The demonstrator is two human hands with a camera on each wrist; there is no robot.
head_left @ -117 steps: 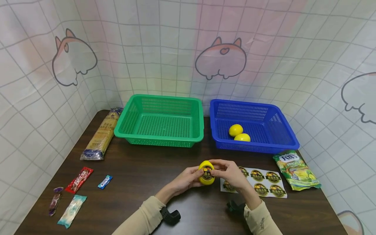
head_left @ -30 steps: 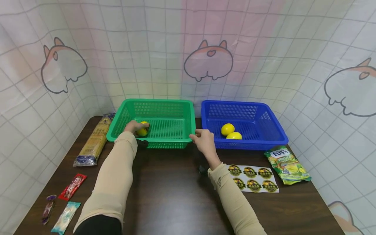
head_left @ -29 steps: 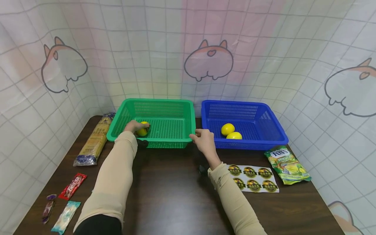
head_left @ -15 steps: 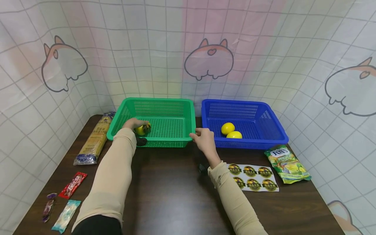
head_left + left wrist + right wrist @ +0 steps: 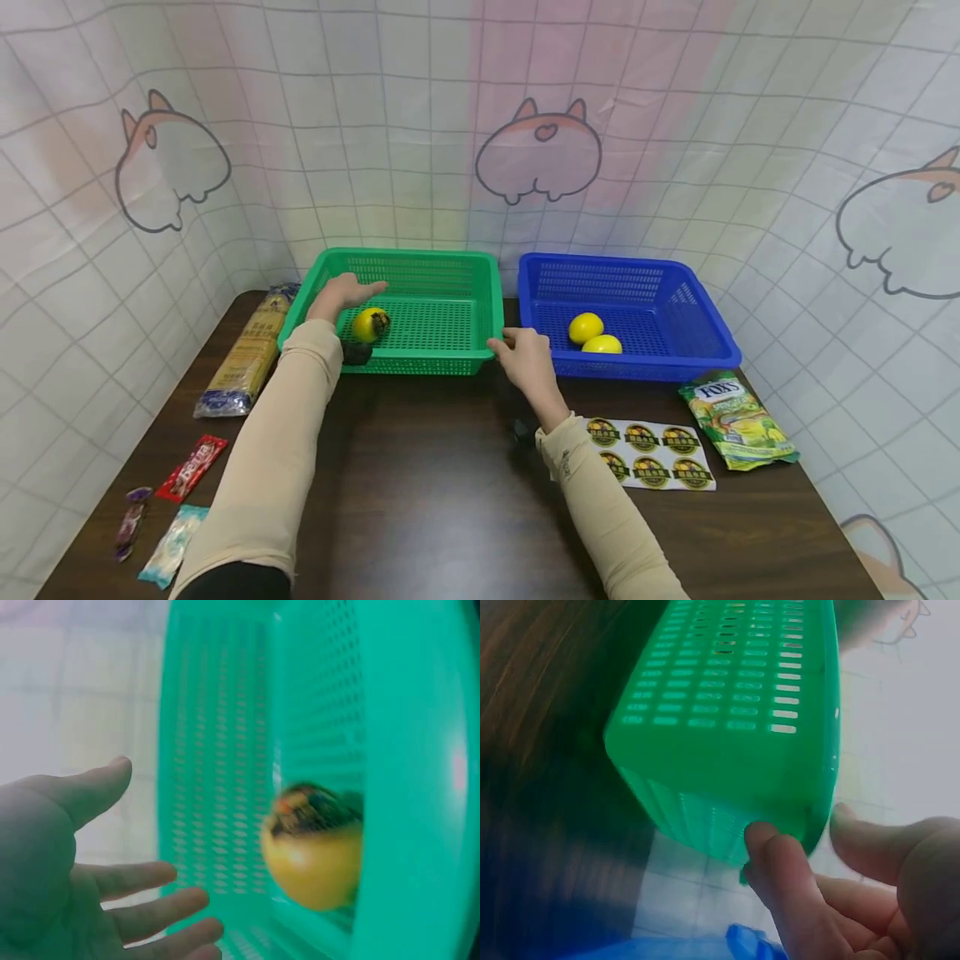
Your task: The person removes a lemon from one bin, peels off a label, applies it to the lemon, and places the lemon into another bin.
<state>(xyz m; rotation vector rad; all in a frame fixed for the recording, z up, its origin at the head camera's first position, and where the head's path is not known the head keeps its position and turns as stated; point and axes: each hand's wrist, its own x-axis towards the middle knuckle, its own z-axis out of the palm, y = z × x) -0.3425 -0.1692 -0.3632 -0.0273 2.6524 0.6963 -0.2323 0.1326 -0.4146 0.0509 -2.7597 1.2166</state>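
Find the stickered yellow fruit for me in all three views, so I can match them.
Head: left of centre, the stickered yellow fruit lies in the left part of the green basket.
Left wrist: right of centre, below mid-height.
Right wrist: can't be made out; the basket's outside faces the camera.
Shared landmark: the green basket, in all three.
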